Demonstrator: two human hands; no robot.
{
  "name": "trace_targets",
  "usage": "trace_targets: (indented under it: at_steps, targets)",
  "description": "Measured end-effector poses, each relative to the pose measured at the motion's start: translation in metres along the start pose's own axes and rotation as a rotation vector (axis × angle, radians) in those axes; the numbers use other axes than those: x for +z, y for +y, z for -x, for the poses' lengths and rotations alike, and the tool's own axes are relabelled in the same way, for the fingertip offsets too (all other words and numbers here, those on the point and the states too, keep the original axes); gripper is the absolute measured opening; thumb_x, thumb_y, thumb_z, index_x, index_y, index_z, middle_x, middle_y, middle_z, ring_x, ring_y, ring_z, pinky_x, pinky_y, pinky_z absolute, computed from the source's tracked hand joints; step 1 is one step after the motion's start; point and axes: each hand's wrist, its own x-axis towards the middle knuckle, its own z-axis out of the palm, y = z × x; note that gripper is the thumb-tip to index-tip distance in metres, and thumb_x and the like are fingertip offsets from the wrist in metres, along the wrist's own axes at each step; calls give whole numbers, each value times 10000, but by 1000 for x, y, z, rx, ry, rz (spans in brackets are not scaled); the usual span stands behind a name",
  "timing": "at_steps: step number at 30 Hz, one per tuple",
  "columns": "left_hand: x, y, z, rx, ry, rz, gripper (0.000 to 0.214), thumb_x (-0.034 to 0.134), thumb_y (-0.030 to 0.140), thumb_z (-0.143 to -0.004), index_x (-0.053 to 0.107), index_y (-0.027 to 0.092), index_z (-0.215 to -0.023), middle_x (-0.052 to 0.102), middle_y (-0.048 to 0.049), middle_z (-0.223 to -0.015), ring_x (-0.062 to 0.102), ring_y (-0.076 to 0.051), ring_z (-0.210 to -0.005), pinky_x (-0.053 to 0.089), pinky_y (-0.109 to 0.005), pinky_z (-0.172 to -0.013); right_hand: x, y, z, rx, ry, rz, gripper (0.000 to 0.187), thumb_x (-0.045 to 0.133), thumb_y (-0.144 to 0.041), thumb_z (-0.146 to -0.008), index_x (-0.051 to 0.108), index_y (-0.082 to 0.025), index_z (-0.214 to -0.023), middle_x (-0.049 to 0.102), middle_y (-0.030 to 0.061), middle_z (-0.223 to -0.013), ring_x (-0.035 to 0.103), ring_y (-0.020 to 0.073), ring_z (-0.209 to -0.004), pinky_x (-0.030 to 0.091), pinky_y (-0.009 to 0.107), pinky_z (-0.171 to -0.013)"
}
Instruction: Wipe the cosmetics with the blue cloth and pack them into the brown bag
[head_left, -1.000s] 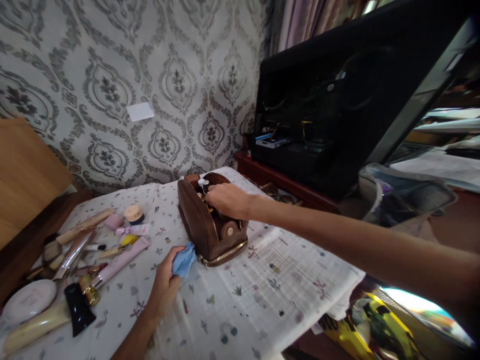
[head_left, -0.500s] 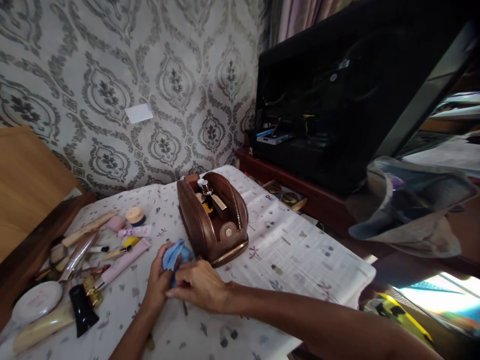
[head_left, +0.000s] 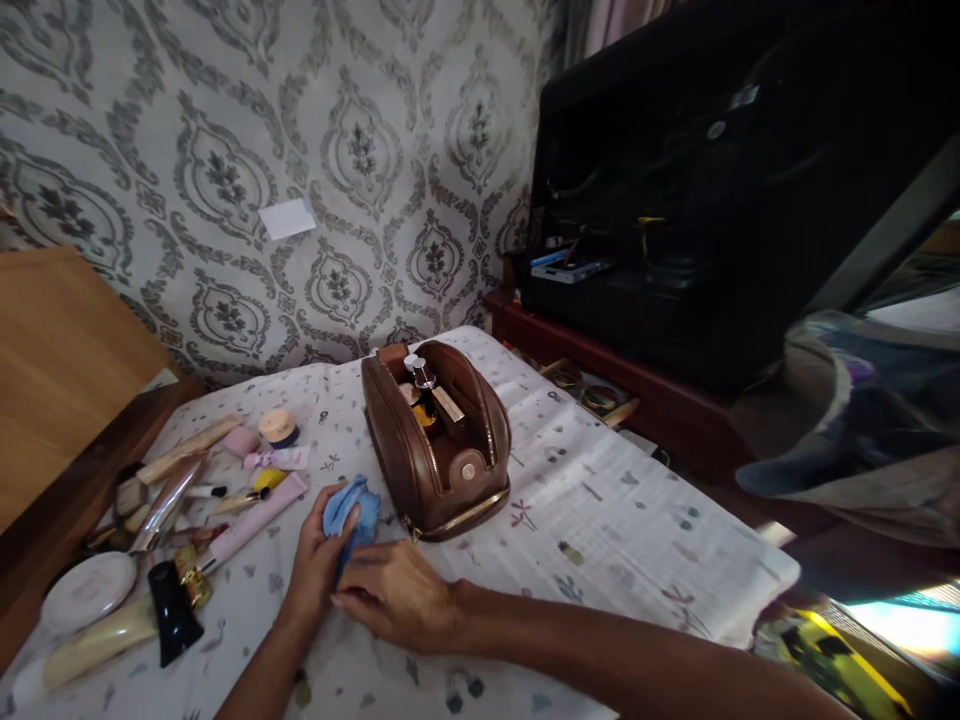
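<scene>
My left hand (head_left: 316, 550) is closed around a crumpled blue cloth (head_left: 352, 508), its thumb pressed on the front. Beside it, my right hand (head_left: 401, 592) has its fingers pinched together at the lower end of the cloth. What lies between those right fingertips is hidden. Just beyond both hands stands an unzipped brown toiletry bag (head_left: 401, 470). Inside it are a bottle with a silver cap (head_left: 423, 374) and a gold-coloured box (head_left: 448, 404).
Several cosmetics lie at the left, among them a pink tube (head_left: 259, 518), a black-capped tube (head_left: 174, 615), a round white compact (head_left: 90, 592) and a jar (head_left: 278, 428). A patterned cloth (head_left: 592, 520) covers the table. A dark television (head_left: 675, 200) stands at the right.
The view has turned slightly left, so the scene sits further right. My right hand has shifted a little lower against the cloth, and more of the cloth's lower part shows.
</scene>
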Motion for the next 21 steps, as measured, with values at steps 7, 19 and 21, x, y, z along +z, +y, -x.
trace_targets:
  at_steps: [7,19,21]
  targets:
    - [-3,-2,-2,-33,78,52,448,828,463,-677,655,205,-1000,678,3,-837,614,-147,-733,505,-206,-663,8,1,-3,81,4,-108,148,590,-209,-917,703,-157,-997,748,58,-968,680,164,-848,464,236,-761]
    - [5,5,-1,-105,209,152,616,872,339,-539,643,213,-1097,752,-17,-904,705,-188,-778,541,-234,-663,-2,-2,-1,47,-120,26,134,588,-253,-944,695,-172,-957,744,34,-972,680,164,-852,454,244,-709]
    - [4,6,-1,-110,195,146,613,863,324,-542,640,209,-1101,750,-18,-887,705,-190,-762,540,-237,-650,-2,-2,0,47,-129,30,114,623,-263,-927,694,-174,-928,748,22,-952,682,158,-845,449,236,-701]
